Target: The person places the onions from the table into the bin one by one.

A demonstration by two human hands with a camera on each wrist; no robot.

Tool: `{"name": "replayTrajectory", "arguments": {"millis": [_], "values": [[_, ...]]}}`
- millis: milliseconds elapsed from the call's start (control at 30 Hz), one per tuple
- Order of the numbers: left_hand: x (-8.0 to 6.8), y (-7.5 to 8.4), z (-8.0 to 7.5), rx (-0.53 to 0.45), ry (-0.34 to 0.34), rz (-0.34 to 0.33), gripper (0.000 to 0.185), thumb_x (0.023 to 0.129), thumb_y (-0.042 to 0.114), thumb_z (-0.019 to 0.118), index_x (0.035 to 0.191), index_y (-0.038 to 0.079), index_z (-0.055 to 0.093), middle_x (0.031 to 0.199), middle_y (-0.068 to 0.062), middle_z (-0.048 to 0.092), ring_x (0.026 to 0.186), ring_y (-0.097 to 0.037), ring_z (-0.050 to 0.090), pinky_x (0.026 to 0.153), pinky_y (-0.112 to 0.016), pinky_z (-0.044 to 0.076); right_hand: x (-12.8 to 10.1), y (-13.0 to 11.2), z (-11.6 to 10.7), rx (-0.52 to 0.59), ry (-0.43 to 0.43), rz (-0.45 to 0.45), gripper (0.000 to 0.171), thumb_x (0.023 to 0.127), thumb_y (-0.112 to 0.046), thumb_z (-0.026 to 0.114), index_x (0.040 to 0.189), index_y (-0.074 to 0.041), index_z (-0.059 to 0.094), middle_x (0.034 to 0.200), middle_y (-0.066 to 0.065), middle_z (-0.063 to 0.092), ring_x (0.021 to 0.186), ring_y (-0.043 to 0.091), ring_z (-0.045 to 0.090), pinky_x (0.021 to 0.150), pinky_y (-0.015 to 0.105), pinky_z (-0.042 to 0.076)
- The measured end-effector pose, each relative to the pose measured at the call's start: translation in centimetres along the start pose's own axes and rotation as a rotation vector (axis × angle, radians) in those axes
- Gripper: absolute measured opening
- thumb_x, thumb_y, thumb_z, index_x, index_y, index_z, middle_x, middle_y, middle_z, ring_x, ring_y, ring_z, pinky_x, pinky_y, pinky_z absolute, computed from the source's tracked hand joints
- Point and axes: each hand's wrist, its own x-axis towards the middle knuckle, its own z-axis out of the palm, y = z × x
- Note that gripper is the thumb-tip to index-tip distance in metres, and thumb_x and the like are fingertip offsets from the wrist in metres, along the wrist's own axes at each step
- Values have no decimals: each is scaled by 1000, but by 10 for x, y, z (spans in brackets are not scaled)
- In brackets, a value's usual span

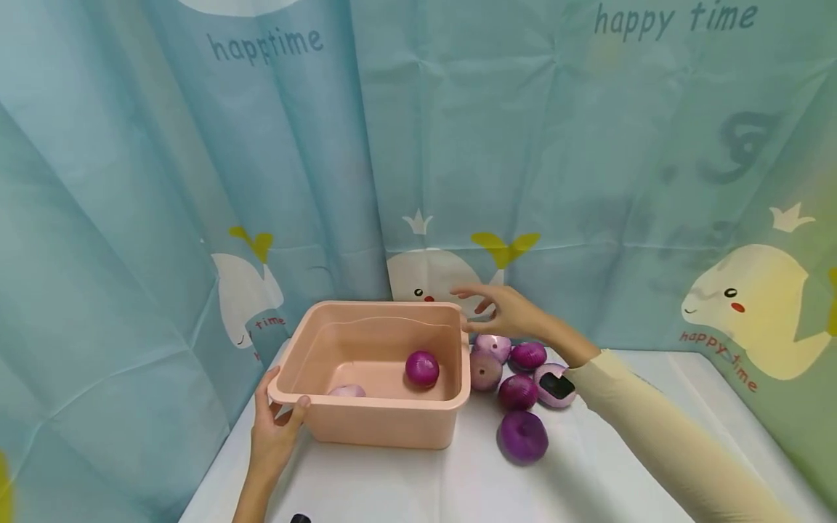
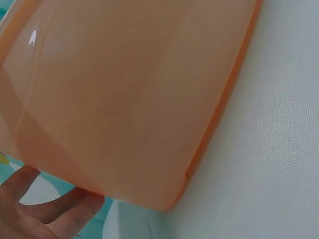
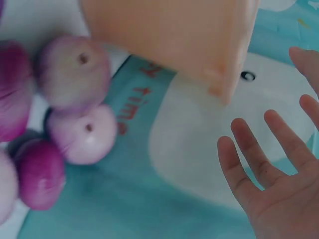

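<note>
A pink plastic tub stands on the white table with a glossy purple onion-like ball and a paler one inside. My left hand grips its near left corner, thumb at the front rim and fingers along the left side. In the left wrist view, fingertips meet the tub's wall. By the far right corner hovers my right hand, fingers spread and thumb close to the rim. The right wrist view shows this hand holding nothing, apart from the tub's wall.
Several onion-like balls cluster right of the tub, including a pale one and a purple one. A darker purple ball lies nearer. A small black object overlaps another ball. Blue whale-print curtain encloses the table.
</note>
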Motion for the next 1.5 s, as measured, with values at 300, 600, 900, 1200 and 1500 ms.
{"name": "replayTrajectory", "arguments": {"millis": [300, 600, 900, 1200, 1500], "values": [[-3, 3, -3, 11, 10, -8, 75, 103, 18, 64, 163, 29, 20, 162, -7, 31, 127, -4, 45, 87, -6, 46, -60, 31, -1, 9, 73, 62, 61, 88, -15, 83, 144, -12, 58, 139, 13, 63, 105, 32, 68, 79, 46, 61], [-4, 7, -2, -8, 9, 49, 76, 101, 10, 63, 163, 26, 21, 161, -10, 31, 136, -33, 45, 89, -6, 45, -120, 71, 14, -45, 151, 161, 51, 89, -13, 81, 136, -5, 63, 135, 20, 63, 107, 48, 66, 82, 62, 56], [-3, 7, -1, 4, 5, 34, 76, 101, 12, 64, 162, 28, 21, 160, -7, 32, 129, -10, 45, 91, -7, 45, -160, 91, 21, -131, 152, 194, 46, 85, -13, 84, 127, -1, 69, 127, 18, 68, 111, 41, 64, 88, 56, 56], [-6, 7, -2, -5, -1, 34, 77, 101, 11, 63, 163, 28, 21, 161, -8, 32, 132, -24, 45, 89, -6, 45, -180, 96, 27, -84, 135, 231, 55, 81, -13, 87, 130, -2, 67, 125, 18, 68, 107, 27, 61, 79, 34, 56], [-5, 11, -7, -5, -15, 54, 80, 100, 9, 63, 164, 24, 17, 161, -13, 30, 133, -34, 44, 88, -5, 44, -180, 95, 30, -45, 143, 323, 57, 83, -14, 86, 135, -5, 65, 129, 22, 65, 92, 22, 62, 72, 29, 55]]}}
